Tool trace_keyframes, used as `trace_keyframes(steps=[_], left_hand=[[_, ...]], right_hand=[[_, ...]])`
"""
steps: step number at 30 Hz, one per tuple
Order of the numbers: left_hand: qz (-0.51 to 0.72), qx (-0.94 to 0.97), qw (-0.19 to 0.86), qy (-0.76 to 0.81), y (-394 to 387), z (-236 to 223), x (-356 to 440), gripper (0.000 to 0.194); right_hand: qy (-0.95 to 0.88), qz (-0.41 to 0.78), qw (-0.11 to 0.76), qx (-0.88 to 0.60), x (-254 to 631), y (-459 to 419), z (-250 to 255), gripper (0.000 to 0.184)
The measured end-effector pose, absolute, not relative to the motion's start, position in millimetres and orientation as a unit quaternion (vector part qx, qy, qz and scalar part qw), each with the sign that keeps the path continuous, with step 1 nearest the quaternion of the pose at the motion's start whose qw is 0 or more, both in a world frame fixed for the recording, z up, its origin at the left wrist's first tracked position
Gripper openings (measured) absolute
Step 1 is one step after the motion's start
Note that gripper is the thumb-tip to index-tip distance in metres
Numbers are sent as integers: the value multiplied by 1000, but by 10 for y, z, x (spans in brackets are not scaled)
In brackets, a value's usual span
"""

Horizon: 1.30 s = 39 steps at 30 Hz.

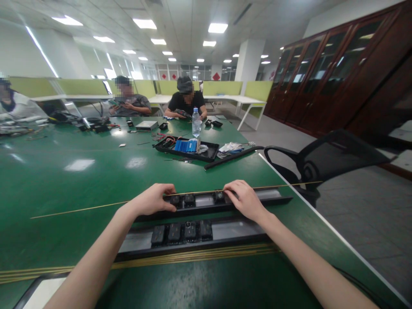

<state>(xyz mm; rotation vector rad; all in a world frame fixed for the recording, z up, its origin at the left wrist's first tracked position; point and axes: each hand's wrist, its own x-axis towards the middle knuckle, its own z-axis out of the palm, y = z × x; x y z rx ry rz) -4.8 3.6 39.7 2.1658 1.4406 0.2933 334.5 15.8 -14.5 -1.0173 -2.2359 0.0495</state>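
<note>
A long thin brass rod (83, 209) runs across the far black channel strip (270, 198) and sticks out past both ends. My left hand (151, 199) straddles the left part of this strip, thumb at its near side and fingers at its far side, around a small black block (174, 200). Fingers bent, my right hand (244, 199) pinches the rod beside another black block (219, 196); its fingertips are partly hidden. Closer to me lies a second channel strip (238, 227), holding several larger black blocks (174, 232) in a row.
Several brass rods (193, 256) lie along the near strip. Beyond are a black tray (210, 151) with a blue packet, a water bottle (196, 123), gloves (231, 149) and a black bar (228, 159). A chair (322, 154) stands right. Other people sit across the table.
</note>
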Motion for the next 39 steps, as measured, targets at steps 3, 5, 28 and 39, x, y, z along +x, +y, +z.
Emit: trace_keyframes(steps=[3,5,28,39], left_hand=[[107,797,260,534,40,386,-49,33],[107,794,262,538,44,382,-49,33],[106,801,255,532,51,368,-59,33],[102,802,254,531,63,361,-67,34]], right_hand=[[-856,20,335,-393,3344,161,-154,14],[-856,21,334,-394,3342,162,-156,14],[-863,13,320,-391,3334,158,-126,16],[-855,35,331,-397,3343,151,-105,12]])
